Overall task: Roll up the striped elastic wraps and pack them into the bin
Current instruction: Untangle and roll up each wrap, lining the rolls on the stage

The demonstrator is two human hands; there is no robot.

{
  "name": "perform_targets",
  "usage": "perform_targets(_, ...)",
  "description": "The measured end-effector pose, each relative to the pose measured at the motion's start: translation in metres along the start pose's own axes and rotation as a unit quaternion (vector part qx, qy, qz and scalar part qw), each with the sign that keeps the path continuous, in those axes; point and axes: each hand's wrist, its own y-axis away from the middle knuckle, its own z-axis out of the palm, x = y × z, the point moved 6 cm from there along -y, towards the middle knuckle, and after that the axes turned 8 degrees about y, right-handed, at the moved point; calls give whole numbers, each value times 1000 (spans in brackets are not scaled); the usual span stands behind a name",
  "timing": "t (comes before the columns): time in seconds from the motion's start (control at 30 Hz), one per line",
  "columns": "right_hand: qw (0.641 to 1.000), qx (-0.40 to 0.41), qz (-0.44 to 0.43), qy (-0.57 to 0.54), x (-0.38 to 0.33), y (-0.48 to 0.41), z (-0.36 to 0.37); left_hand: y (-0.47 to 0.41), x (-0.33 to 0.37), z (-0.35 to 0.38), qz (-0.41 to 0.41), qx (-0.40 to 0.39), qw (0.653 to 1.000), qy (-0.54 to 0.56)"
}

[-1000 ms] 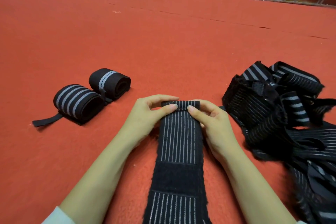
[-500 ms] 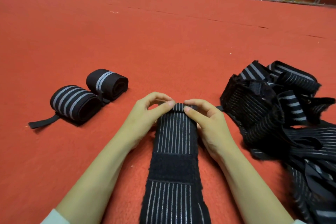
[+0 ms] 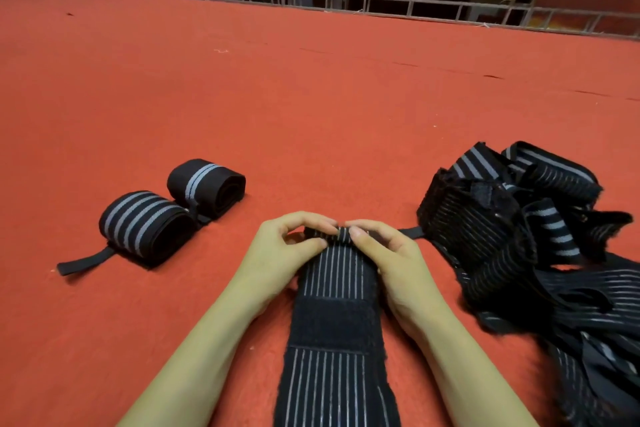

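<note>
Rolling under way: left hand (image 3: pixel 291 250) and right hand (image 3: pixel 388 253) pinching the far end of a striped wrap (image 3: pixel 332 333), its length trailing back from the grip. Next, probably, tight even turns toward the wrists. No bin visible.

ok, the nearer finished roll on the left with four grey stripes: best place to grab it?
Pinch the black four-stripe elastic roll across its striped barrel from above. It lies on its side on the red carpet, open end facing right, with a loose tail strap at front-left; avoid lifting by the strap, as that would probably unwind it.
</note>
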Motion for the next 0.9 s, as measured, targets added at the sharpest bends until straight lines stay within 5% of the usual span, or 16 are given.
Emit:
perform_targets(0.1,1000,-12,-11,7,-1,2,1,2,-6,4,-41,-23,998,40)
perform_targets(0.37,998,-31,26,-50,6,1,11,-1,-2,2,5,10,1000,29)
perform_targets(0.7,999,-38,-32,-13,-5,3,11,1,-3,2,-47,15,994,96)
perform_targets(0.9,999,-1,-22,24,0,2,6,1,-3,2,-20,6,999,46)
